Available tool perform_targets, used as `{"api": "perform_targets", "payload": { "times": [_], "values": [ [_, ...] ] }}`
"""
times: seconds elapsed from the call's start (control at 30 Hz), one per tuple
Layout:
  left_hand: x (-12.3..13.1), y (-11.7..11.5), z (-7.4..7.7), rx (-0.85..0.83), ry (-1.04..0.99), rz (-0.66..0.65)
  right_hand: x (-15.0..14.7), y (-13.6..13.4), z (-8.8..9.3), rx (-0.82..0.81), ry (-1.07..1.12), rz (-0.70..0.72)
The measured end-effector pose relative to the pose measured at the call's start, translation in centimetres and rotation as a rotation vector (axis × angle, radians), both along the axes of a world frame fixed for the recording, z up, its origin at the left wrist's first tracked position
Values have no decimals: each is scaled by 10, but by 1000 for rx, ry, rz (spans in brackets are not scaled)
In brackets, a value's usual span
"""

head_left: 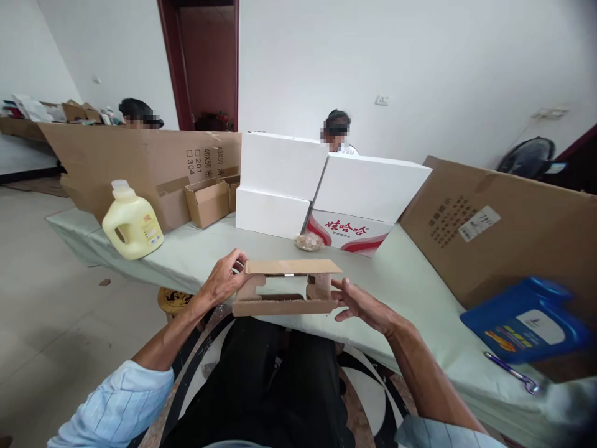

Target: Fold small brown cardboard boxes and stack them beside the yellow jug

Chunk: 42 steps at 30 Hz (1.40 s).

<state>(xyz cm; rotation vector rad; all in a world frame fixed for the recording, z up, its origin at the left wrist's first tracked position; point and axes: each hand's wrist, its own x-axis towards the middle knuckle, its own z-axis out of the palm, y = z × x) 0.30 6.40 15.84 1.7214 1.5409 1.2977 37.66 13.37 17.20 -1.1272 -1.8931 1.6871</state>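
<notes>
A small brown cardboard box (285,308) lies across the near edge of the table in front of me. Its long top flap is raised, and a wide cut-out shows its inside. My left hand (227,274) is closed on the box's left end, with the fingers bent at the flap corner. At the opposite end, my right hand (359,303) has its fingers apart, with the fingertips against or just beside the side wall. Just beyond the box sits a clear plastic bag (308,241) of small brownish things.
White boxes (280,168) stand stacked at the back, one with red print. Large cardboard panels (504,230) flank the table. A yellow jug (133,224) is on the left; a blue bottle (527,323) and a purple metal tool (510,371) on the right. Two people sit behind.
</notes>
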Motion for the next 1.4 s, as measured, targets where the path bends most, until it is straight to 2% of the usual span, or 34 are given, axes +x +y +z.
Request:
{"api": "perform_targets", "payload": {
  "times": [0.1, 0.2, 0.33, 0.4, 0.47, 0.53, 0.63, 0.7, 0.77, 0.87, 0.97, 1.17, 1.4],
  "values": [
    [5, 4, -8, 90, -2, -30, -9, 0, -5, 28, -106, -93],
    [0, 3, -13, 202, 7, -215, -22, 0, -6, 108, -216, -128],
    [-22, -5, -16, 138, -49, -479, -36, -2, -2, 182, -297, -148],
    [-32, -11, -17, 117, -41, -543, -40, -2, -2, 214, -307, -175],
    [-36, -16, -19, 103, 53, -519, -43, -2, -4, 290, -318, -226],
    [-35, -20, -19, 91, 174, -444, -45, -1, -5, 443, -368, -304],
    [-29, -23, -20, 104, 251, -388, -47, 2, 2, 841, -432, -365],
    [-25, -22, -22, 122, 258, -389, -48, 5, 13, 1102, -399, -257],
    [-24, -20, -23, 130, 259, -385, -49, 9, 27, 1237, -365, -87],
    [-23, -18, -25, 128, 259, -380, -54, 17, 44, 1255, -403, 93],
    [-22, -16, -26, 124, 255, -383, -61, 19, 52, 1267, -479, 172],
    [-16, -17, -24, 131, 247, -361, -88, -2, 50, 1387, -446, 284],
    [-14, -19, -20, 129, 267, -359, -103, -12, 38, 1493, -208, 292]
  ]
}}
